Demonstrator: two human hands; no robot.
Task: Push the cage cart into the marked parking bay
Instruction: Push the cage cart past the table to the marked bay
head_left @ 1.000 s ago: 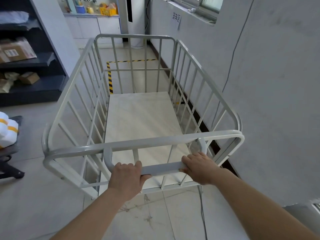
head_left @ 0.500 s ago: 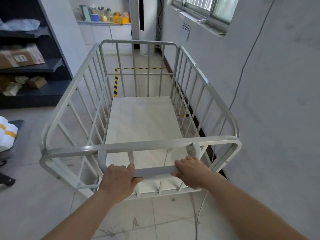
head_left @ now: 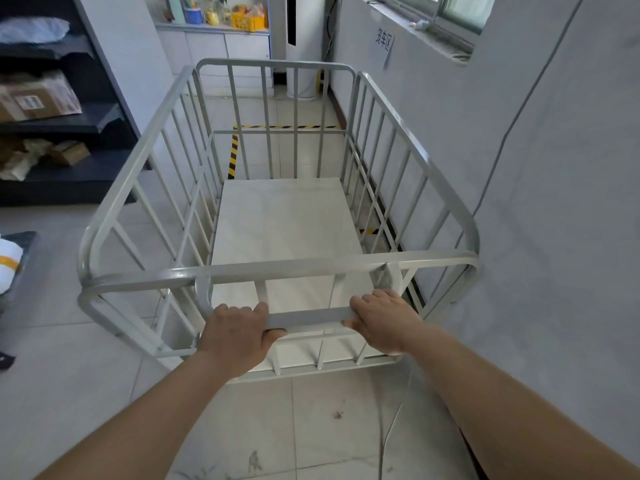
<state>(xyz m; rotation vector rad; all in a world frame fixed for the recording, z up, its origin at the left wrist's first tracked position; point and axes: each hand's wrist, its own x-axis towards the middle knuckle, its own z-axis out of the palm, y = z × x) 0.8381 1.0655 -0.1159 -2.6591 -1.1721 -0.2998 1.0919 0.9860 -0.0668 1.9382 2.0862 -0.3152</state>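
A light grey cage cart with barred sides and a pale empty floor stands in front of me, its right side close to the wall. My left hand and my right hand both grip the cart's low handle bar. Black-and-yellow striped tape on the floor marks the parking bay; it shows through the cart's far bars, with a short piece visible through the right side. The cart's front part lies over the taped area.
A grey wall runs along the right, with a paper sign and a window above. Dark shelves with cardboard boxes stand at left. A white standing unit and a counter with bottles are at the back. A thin cable trails on the floor.
The cart has rolled forward toward the striped tape along the wall, and I have followed it. Both hands keep their hold on the handle bar.
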